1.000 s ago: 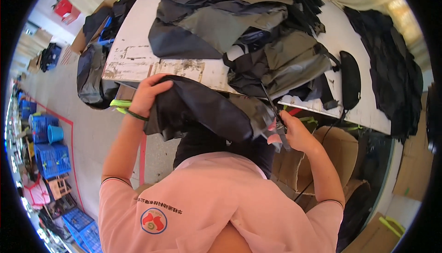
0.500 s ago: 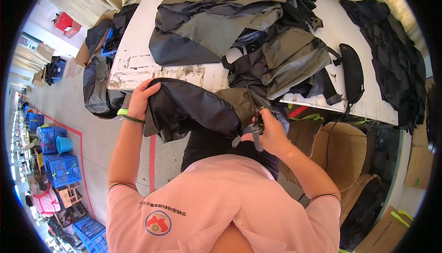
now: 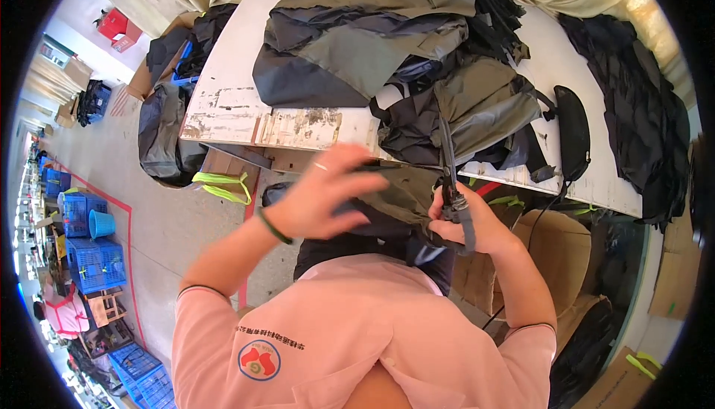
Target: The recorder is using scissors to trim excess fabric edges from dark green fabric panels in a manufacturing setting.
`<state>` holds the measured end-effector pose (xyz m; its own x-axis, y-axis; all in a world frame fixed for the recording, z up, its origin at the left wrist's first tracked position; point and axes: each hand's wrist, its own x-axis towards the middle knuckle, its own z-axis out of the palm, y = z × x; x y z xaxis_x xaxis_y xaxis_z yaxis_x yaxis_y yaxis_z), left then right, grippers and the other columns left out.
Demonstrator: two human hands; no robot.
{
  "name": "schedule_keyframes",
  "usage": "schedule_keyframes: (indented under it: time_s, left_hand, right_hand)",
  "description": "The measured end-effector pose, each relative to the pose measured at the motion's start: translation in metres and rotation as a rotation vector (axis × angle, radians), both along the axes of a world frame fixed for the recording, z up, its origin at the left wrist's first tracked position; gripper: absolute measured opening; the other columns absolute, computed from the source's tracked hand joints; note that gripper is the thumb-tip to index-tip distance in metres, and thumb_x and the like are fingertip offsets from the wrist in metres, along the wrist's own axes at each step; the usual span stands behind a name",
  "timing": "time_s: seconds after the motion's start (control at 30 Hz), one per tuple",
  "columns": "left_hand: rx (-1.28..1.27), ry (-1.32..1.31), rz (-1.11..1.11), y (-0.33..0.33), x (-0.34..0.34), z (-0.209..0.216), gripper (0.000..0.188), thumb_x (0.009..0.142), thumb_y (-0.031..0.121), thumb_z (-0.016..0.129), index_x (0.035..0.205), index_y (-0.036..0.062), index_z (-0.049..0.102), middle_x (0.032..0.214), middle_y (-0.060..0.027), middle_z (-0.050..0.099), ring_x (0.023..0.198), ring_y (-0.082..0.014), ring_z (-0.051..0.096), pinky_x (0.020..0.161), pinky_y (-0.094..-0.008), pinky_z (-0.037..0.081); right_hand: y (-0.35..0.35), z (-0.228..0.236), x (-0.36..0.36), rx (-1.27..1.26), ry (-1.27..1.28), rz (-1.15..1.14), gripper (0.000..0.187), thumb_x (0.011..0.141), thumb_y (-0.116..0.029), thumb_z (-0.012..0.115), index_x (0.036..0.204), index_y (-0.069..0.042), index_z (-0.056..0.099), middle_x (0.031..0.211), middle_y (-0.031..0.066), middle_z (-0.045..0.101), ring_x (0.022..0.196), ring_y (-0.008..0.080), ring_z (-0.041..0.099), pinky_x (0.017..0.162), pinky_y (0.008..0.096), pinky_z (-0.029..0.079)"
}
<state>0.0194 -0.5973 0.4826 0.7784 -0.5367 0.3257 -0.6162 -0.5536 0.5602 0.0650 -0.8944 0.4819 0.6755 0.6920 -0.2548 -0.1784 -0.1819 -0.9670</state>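
My right hand (image 3: 477, 219) is closed around a bunched dark strap (image 3: 447, 157) and the edge of an olive-and-black fabric piece (image 3: 402, 192). The fabric looks like a partly sewn bag and hangs over my lap at the table's front edge. Over its left part is my left hand (image 3: 324, 195), fingers spread and slightly blurred, gripping nothing. Part of the fabric lies hidden beneath that hand. Just beyond my right hand, a similar olive-and-black bag piece (image 3: 484, 107) rests on the white table (image 3: 216, 104).
Larger olive and black fabric (image 3: 335, 52) is heaped farther back. A black pouch (image 3: 572, 133) and stacked black pieces (image 3: 633, 104) occupy the right side. Below the table at right stands an open cardboard box (image 3: 555, 260). Blue crates (image 3: 97, 264) line the floor at left.
My left hand has let go of the fabric's left end and swung right, over the middle. That end has dropped. My right hand has shifted slightly right with the strap, which now stands up.
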Motion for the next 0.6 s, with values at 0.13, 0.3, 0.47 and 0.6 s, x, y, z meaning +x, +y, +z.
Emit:
schedule_keyframes:
  time_s: [0.13,0.3,0.47,0.6]
  left_hand:
    - [-0.132,-0.041,-0.224,-0.060,0.014,-0.014,0.038,0.077,0.013,0.074,0.113,0.0092,0.062,0.124,-0.0151,0.053,0.116,-0.0335,0.050,0.100,-0.0466,0.037]
    - [-0.665,0.996,-0.264,-0.075,0.022,-0.033,0.012,0.083,0.003,0.069,0.094,0.0037,0.066,0.085,0.0000,0.063,0.078,-0.0069,0.057,0.072,-0.0223,0.046]
    - [-0.732,1.224,-0.222,-0.071,0.025,-0.036,0.013,0.081,0.000,0.069,0.094,0.0027,0.065,0.081,0.0042,0.060,0.076,-0.0023,0.054,0.070,-0.0197,0.045]
    - [-0.766,1.229,-0.212,-0.072,0.026,-0.040,0.010,0.081,0.000,0.070,0.088,0.0040,0.063,0.079,0.0052,0.058,0.074,-0.0017,0.051,0.068,-0.0192,0.043]
  right_hand:
    - [-0.002,0.028,0.004,-0.056,0.152,0.021,0.025,0.076,-0.002,0.069,0.092,-0.005,0.050,0.082,0.0000,0.055,0.074,0.0080,0.051,0.068,0.0242,0.044]
    - [-0.020,0.024,0.002,-0.175,-0.042,-0.017,0.029,0.074,-0.006,0.075,0.091,-0.005,0.051,0.079,0.0004,0.057,0.073,0.0067,0.053,0.062,0.0242,0.044]
    - [-0.047,0.045,0.002,-0.733,-0.985,0.197,0.043,0.058,-0.022,0.080,0.085,-0.007,0.051,0.072,0.0072,0.058,0.066,0.0224,0.057,0.066,0.0347,0.039]
    - [-0.058,0.060,0.005,-0.869,-1.003,0.332,0.044,0.054,-0.025,0.078,0.087,-0.009,0.054,0.075,0.0082,0.060,0.077,0.0267,0.058,0.073,0.0358,0.039]
